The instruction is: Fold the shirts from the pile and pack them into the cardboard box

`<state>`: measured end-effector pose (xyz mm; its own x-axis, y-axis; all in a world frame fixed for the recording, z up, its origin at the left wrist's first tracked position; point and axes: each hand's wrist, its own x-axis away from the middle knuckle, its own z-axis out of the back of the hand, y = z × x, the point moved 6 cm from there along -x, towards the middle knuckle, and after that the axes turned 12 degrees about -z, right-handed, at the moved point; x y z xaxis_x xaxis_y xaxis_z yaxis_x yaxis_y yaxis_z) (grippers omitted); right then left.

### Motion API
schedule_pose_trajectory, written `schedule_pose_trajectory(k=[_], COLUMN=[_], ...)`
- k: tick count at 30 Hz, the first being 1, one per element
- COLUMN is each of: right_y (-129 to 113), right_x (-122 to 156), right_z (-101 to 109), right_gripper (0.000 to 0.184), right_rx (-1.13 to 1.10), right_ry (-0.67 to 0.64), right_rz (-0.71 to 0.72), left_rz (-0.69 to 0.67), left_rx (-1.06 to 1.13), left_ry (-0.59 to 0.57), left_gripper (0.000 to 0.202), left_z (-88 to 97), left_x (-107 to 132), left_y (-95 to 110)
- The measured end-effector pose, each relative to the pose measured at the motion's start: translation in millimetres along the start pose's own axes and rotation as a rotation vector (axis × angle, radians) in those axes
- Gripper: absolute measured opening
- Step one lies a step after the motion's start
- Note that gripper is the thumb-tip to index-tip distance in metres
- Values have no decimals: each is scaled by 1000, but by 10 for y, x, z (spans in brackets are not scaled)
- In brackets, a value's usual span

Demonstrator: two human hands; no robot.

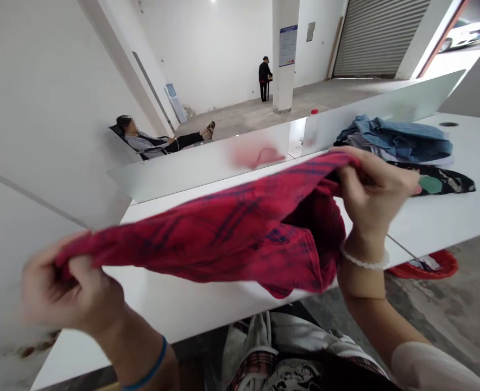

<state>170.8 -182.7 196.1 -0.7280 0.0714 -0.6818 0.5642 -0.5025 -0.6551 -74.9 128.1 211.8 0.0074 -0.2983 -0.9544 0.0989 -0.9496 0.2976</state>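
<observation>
A red plaid shirt [232, 233] is stretched in the air above the white table [447, 217], between my two hands. My left hand [71, 290] is closed in a fist on one end of the cloth at the lower left; it is blurred by motion. My right hand [372, 193] is closed on the other end, higher and to the right, with a white bead bracelet on its wrist. The middle of the shirt sags down toward the table's front edge.
A pile of blue and patterned clothes [398, 141] lies on the table at the back right. White dividers [207, 163] stand along the table's far side. A red basin [427, 266] sits on the floor under the table. One person reclines at left, another stands far back.
</observation>
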Motion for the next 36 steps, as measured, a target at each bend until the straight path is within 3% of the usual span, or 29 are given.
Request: schedule_pose_trajectory(k=[3, 6, 7, 9, 11, 13, 16, 20, 24, 30, 33, 36], right_y=[-66, 47, 89, 152, 195, 238, 359, 726, 1003, 1035, 1110, 1375], right_x=[-245, -387, -362, -186, 107, 438, 896, 1329, 1551, 1529, 1513, 1327], right_z=[-411, -1072, -1291, -1667, -1936, -2120, -2331, -2572, -2699, -2615, -2492, -2340], right_gripper=[38, 39, 38, 40, 40, 35, 31, 37, 38, 40, 37, 27], right_rx=[-30, 75, 125, 209, 257, 272, 266, 352, 389, 221, 120, 141], right_ry=[-26, -175, -246, -405, -551, -664, -795, -913, -953, -977, -1091, -1091], right_rz=[78, 87, 106, 168, 226, 267, 319, 283, 289, 388, 458, 381], left_rz=[-93, -160, -164, -158, -151, -139, -103, -45, -23, 68, 116, 198], left_rx=[-73, -169, -197, -178, -143, -117, -100, -57, 64, 212, 254, 244], left_ry=[-150, -448, -573, -708, -848, -959, -1063, -1132, -1148, -1074, -985, -840], left_gripper=[31, 37, 40, 40, 36, 31, 27, 31, 38, 24, 16, 17], left_z=[-413, -1084, -1322, -1695, -1975, -2141, -2223, -2189, -2166, -2187, -2115, -1949], left_x=[-169, -3, 154, 550, 1029, 1487, 1980, 2231, 2238, 2211, 2077, 1799], left_y=[-199, -512, -618, -784, -900, -989, -1103, -1175, -1068, -856, -907, -1142])
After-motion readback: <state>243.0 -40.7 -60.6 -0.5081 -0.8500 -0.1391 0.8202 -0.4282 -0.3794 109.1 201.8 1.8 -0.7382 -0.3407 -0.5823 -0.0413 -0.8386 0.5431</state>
